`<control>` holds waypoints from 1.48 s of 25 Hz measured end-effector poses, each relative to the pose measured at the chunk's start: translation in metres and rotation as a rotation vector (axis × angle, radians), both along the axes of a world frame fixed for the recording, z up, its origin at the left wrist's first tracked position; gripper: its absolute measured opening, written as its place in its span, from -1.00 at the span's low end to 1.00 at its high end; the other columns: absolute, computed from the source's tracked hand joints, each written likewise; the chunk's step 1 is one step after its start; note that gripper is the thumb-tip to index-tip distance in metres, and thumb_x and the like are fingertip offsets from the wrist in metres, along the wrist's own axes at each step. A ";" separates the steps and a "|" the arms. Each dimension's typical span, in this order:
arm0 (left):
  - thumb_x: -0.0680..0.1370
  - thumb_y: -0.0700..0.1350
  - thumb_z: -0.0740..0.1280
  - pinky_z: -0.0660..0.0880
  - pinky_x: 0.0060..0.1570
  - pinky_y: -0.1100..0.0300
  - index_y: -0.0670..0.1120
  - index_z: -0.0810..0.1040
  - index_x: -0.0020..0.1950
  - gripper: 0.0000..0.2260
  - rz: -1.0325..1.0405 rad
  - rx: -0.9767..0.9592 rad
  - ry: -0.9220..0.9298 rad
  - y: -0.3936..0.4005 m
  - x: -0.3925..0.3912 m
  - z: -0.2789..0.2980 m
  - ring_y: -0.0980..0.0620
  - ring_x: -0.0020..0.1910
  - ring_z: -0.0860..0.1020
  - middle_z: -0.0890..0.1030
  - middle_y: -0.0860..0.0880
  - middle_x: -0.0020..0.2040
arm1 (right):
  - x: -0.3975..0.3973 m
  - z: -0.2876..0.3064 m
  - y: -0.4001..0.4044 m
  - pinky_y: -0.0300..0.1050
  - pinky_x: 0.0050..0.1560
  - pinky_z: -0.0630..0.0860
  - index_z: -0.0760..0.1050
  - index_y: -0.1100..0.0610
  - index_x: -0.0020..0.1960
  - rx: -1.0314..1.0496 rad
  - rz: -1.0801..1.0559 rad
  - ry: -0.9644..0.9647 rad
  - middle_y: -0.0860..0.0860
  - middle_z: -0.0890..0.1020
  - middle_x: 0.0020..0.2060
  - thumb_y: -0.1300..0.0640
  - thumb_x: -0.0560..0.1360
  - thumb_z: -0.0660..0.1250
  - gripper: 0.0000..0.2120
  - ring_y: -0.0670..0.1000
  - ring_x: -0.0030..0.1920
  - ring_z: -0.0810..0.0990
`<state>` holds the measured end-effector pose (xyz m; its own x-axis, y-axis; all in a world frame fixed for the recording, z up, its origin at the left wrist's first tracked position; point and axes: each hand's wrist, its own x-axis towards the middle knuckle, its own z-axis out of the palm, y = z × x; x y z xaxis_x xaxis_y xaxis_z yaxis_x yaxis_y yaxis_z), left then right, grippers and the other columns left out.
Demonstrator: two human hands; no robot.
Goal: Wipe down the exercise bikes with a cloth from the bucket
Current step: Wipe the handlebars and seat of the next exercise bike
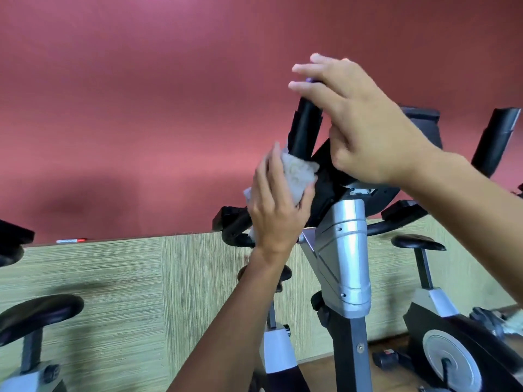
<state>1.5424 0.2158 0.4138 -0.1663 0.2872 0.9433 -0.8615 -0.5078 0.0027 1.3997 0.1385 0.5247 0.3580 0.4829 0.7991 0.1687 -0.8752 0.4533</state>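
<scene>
Head view — cloth in left hand

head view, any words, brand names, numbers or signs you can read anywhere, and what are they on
No text can be read in this picture.
Small red-and-white object on top of the wooden partition: may carry print, too small and blurred to read.
Red mark on the bike base at lower right: too blurred to read.
Silver bike post, cloth: no lettering visible.
</scene>
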 end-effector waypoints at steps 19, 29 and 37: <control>0.63 0.27 0.21 0.56 -0.11 0.06 -0.18 0.42 0.49 -0.38 -0.089 -0.003 -0.320 0.008 0.064 -0.012 -0.07 0.13 0.63 0.56 -0.10 0.36 | 0.037 -0.052 0.040 0.16 0.38 0.26 0.63 0.22 0.12 -0.221 -0.461 -0.248 0.15 0.64 0.07 0.31 0.40 0.04 -0.54 0.31 0.25 0.48; 0.63 -0.08 0.38 0.44 0.41 -0.02 -0.31 0.31 0.54 -0.44 -0.024 -0.110 -0.431 0.001 0.116 -0.036 -0.21 0.45 0.46 0.44 -0.27 0.48 | 0.087 -0.115 0.057 -0.27 0.52 -0.11 0.46 0.14 0.45 -0.077 -0.483 -0.348 0.02 0.48 0.45 0.20 0.41 0.00 -0.37 -0.04 0.55 0.26; 0.64 -0.07 0.36 0.34 0.50 -0.05 -0.32 0.26 0.57 -0.41 -0.009 -0.153 -0.333 0.023 0.224 -0.108 -0.21 0.57 0.29 0.29 -0.30 0.56 | 0.140 -0.146 0.074 -0.02 0.60 -0.13 0.44 0.17 0.44 -0.130 -0.557 -0.334 0.03 0.46 0.47 0.12 0.48 0.02 -0.43 -0.03 0.57 0.24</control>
